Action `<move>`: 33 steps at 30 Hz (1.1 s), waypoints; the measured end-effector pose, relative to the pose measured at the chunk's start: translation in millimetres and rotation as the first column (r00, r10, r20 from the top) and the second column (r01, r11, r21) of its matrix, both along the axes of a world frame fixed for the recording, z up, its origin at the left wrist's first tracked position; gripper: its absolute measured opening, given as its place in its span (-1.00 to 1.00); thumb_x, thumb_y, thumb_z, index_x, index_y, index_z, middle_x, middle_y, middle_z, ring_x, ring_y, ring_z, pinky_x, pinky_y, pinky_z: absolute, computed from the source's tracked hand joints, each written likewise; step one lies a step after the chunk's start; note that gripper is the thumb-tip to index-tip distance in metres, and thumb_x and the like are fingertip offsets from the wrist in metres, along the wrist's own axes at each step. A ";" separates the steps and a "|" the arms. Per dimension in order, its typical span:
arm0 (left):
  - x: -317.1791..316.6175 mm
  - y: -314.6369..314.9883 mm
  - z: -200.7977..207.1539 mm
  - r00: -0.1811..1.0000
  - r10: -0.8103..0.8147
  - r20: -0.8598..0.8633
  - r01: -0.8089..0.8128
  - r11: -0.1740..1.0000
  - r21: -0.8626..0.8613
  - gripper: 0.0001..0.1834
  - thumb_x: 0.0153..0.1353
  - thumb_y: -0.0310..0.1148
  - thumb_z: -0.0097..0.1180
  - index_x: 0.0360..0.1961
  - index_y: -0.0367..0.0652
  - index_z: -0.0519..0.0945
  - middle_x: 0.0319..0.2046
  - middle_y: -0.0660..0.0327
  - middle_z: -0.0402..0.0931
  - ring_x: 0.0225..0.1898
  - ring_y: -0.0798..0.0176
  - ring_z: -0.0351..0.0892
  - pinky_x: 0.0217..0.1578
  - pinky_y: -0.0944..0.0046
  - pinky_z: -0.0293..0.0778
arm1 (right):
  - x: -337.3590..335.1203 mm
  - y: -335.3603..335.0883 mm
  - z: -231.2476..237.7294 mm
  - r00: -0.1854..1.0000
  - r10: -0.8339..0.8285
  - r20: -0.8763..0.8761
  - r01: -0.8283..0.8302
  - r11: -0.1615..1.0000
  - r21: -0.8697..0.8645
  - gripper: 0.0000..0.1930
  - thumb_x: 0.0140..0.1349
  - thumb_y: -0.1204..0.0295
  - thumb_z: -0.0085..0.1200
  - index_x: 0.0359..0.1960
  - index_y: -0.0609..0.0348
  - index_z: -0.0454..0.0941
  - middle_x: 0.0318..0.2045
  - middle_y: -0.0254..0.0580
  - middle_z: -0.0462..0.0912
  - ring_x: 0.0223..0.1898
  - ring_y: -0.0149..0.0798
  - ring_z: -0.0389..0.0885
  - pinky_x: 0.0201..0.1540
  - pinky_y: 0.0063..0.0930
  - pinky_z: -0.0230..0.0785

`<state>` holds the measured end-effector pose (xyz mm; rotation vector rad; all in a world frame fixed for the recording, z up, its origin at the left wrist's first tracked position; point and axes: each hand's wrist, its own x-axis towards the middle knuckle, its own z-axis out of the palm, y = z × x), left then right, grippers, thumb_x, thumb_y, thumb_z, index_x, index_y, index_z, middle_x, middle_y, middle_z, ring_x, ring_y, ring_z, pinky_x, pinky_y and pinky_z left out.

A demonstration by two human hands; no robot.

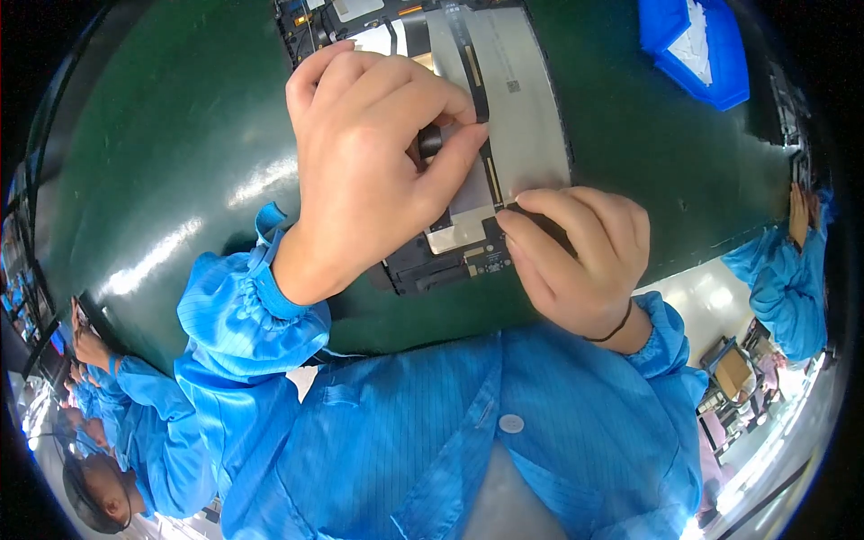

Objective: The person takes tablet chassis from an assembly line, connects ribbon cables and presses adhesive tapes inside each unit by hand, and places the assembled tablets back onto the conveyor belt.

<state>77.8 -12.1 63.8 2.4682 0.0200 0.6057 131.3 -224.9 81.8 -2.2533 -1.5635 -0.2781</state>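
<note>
An opened tablet-like device (423, 277) with bare inner parts lies on the green table in front of me. A wide grey panel (526, 108) fills its right side. Along that panel's left edge runs a narrow black flex cable (493, 178) with gold-coloured strips. My left hand (378, 144) reaches over the device, thumb and forefinger pinched on the cable about midway. Near the cable's lower end, my right hand (585, 247) has its thumb and forefinger closed together on it. The left hand hides part of the device's left side.
A blue bin (697, 54) holding white pieces stands at the far right of the green table (171, 135). Co-workers in blue sleeves sit along the left (162, 396) and right (783, 279) sides. The table's near edge runs close to my body.
</note>
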 end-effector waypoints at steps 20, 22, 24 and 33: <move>-2.5 2.1 0.2 1.000 -0.012 0.002 0.012 1.000 -0.028 -0.83 -0.09 -0.37 0.40 -0.49 -0.09 0.62 -0.43 0.31 0.55 -0.26 0.17 0.51 0.13 0.06 0.19 | -0.5 2.1 -1.5 0.998 0.003 -0.057 -0.002 1.000 0.011 -0.72 -0.20 0.37 0.26 -0.33 -0.05 0.67 -0.22 -0.42 0.62 -0.23 -0.30 0.53 -0.17 -0.38 0.29; -2.5 2.4 1.2 1.000 -0.017 -0.022 0.016 1.000 -0.021 -0.83 -0.09 -0.38 0.40 -0.48 -0.09 0.62 -0.42 0.30 0.56 -0.24 0.16 0.51 0.14 0.05 0.19 | -0.7 2.1 -1.7 0.996 -0.005 -0.089 0.007 1.000 0.019 -0.72 -0.19 0.39 0.28 -0.33 -0.04 0.67 -0.22 -0.43 0.61 -0.23 -0.28 0.53 -0.17 -0.37 0.28; -2.0 2.8 0.2 1.000 -0.015 -0.024 0.015 1.000 -0.022 -0.83 -0.09 -0.38 0.40 -0.48 -0.10 0.62 -0.42 0.29 0.56 -0.24 0.16 0.52 0.13 0.05 0.20 | -0.9 2.8 -0.8 0.994 -0.010 -0.106 0.012 1.000 0.016 -0.73 -0.18 0.40 0.28 -0.33 -0.04 0.67 -0.22 -0.44 0.61 -0.22 -0.28 0.53 -0.17 -0.36 0.27; -2.2 1.0 -1.2 1.000 -0.002 -0.023 0.003 1.000 0.031 -0.83 -0.08 -0.37 0.40 -0.47 -0.10 0.62 -0.39 0.28 0.57 -0.24 0.15 0.52 0.13 0.04 0.22 | -1.7 4.1 -0.2 0.987 -0.042 -0.157 0.046 0.999 0.022 -0.75 -0.15 0.42 0.27 -0.33 -0.03 0.66 -0.23 -0.45 0.61 -0.20 -0.28 0.53 -0.16 -0.35 0.24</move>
